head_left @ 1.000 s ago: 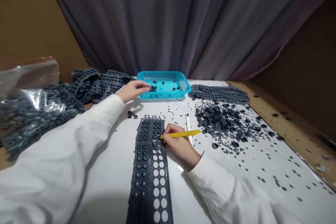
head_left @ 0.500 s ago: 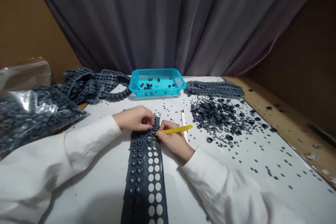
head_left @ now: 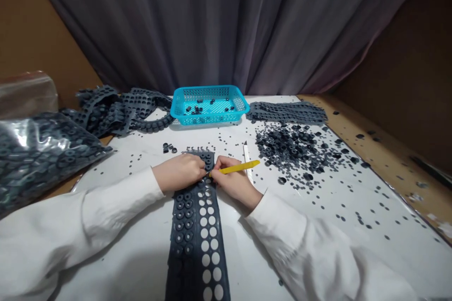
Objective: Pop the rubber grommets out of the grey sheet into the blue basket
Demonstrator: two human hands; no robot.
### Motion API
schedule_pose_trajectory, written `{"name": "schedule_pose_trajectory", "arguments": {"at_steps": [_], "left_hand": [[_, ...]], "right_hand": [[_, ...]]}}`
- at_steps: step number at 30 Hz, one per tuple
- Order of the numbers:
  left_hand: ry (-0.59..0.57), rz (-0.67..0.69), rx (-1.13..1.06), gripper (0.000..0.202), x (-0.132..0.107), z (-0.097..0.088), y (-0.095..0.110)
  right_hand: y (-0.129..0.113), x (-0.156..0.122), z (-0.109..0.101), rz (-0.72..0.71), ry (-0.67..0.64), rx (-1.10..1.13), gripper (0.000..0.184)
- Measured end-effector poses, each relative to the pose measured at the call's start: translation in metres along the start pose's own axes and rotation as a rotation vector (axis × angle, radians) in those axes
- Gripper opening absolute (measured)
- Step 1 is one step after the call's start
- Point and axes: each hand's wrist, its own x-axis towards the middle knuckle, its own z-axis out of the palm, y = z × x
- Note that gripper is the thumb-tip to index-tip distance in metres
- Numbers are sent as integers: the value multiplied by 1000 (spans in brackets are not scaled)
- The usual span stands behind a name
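A long dark rubber strip (head_left: 196,235) of ring-shaped parts lies on the white table (head_left: 141,254), running towards me; many of its right-hand holes are punched out. My left hand (head_left: 180,171) rests on the strip's far end with its fingers curled and pinching at a ring there. My right hand (head_left: 233,183) grips a yellow tool (head_left: 236,167) like a pen, its tip at the strip beside my left fingers. Both arms wear white sleeves.
A turquoise basket (head_left: 208,103) with a few dark rings stands at the back. Tangled strips (head_left: 116,110) lie to its left, flat strips (head_left: 286,112) to its right. A heap of loose rings (head_left: 296,150), a white knife (head_left: 246,156) and a bag of strips (head_left: 38,148) surround me.
My left hand came back from the basket to the strip's far end and now pinches there. My right hand and the yellow tool stayed at the strip. The camera view shifted slightly.
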Motion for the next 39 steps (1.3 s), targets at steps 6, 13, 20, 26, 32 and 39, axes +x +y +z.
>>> {"name": "schedule_pose_trajectory", "arguments": {"at_steps": [6,13,20,26,32,39], "left_hand": [[144,184,214,17,-5,10,-1],[195,31,16,18,-9,22,-2],[412,-414,-586,20,-21,24,-9],[465,-655,-1184,28,-24,14,-14],[498,-781,-1689,34,-12,12,-13],[396,-828,-2010,19,-6,8,-10]], "right_hand": [[-3,-1,0,6,12,1,9],[-3,-1,0,15,4,14,9],[-4,-1,0,43,-3,6,10],[-2,-4,-2,-6,18,102,8],[4,-3,-4,-25,194,124,13],[9,1,-4,-3,169,101,12]]}}
